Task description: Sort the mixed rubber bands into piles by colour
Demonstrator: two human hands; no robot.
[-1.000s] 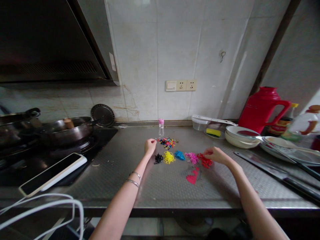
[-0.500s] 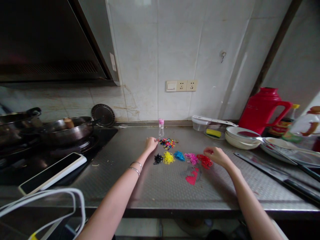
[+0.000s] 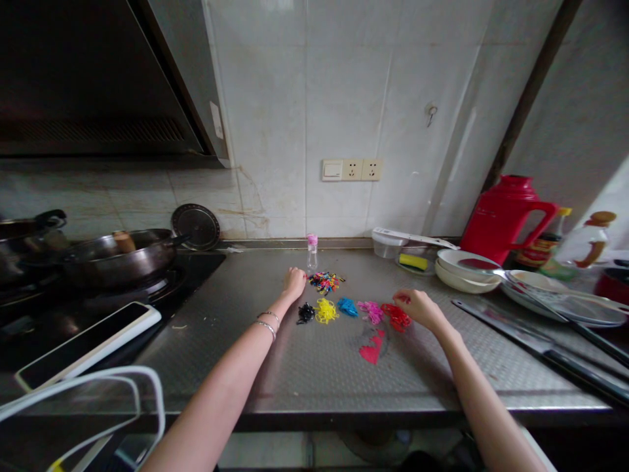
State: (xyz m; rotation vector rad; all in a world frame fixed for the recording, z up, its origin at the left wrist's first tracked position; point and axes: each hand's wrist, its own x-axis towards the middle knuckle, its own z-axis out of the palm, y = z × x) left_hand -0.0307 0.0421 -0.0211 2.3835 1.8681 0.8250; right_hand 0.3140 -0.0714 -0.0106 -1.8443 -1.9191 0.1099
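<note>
My left hand (image 3: 295,284) is closed at the left edge of a mixed pile of small coloured rubber bands (image 3: 325,282). Its fingertips are pressed together, and whatever they hold is too small to make out. Over the right side of a red rubber band pile (image 3: 396,318), my right hand (image 3: 415,306) is bent with its fingers pinched; their contents are hidden. Separate piles of black (image 3: 305,313), yellow (image 3: 326,311), blue (image 3: 347,306) and pink bands (image 3: 370,312) form a row between the hands. Behind the mixed pile stands a small clear bottle with a pink cap (image 3: 312,252).
A clear plastic bag with a red heart print (image 3: 372,349) lies in front. Stove pans (image 3: 118,259) and a white-edged device (image 3: 88,344) are at left. Bowls (image 3: 464,278), a long knife (image 3: 511,328) and a red thermos (image 3: 504,219) are at right.
The whole view has shifted slightly, so things appear a little further left. My left fingers look more curled beside the mixed pile; my right hand stays over the red pile.
</note>
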